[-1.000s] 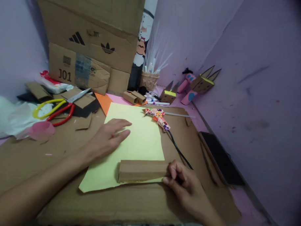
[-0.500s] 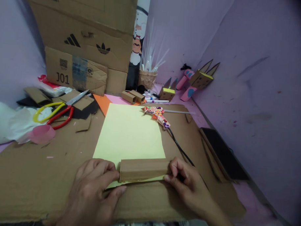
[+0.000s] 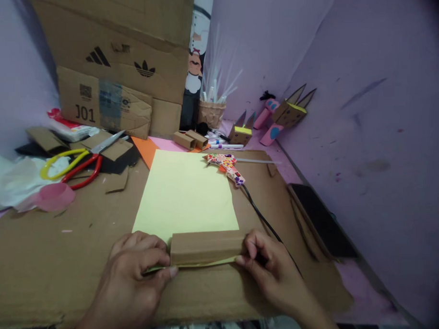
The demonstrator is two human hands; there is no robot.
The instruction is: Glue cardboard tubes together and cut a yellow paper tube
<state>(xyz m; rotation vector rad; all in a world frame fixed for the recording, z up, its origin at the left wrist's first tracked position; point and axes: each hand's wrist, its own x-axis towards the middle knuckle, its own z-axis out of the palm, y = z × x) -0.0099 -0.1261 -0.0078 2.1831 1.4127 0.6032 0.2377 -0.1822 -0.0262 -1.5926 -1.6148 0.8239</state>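
Note:
A long folded cardboard box tube point(image 3: 205, 248) lies across the near end of a pale yellow sheet of paper point(image 3: 185, 197). At the tube's left end, my left hand point(image 3: 138, 267) pinches the near edge of the paper between thumb and fingers. My right hand point(image 3: 264, 259) is closed at the right end, its thumb and fingertips on the paper's edge and against the tube. Between the hands, that near edge is lifted slightly along the tube's front. Just beyond, a flower-patterned glue gun point(image 3: 224, 167) with a glue stick in its back rests by the paper's far right corner.
Scissors point(image 3: 86, 162) with yellow and red handles lie among cardboard scraps at left, near a pink tape ring point(image 3: 55, 197). A black phone-like slab point(image 3: 321, 221) lies at right. The glue gun's cord point(image 3: 261, 214) runs toward my right forearm. Cardboard figures point(image 3: 289, 112) stand behind.
My left thumb has come up onto the paper's near edge, and the edge now rises more against the tube. The whole view has shifted slightly.

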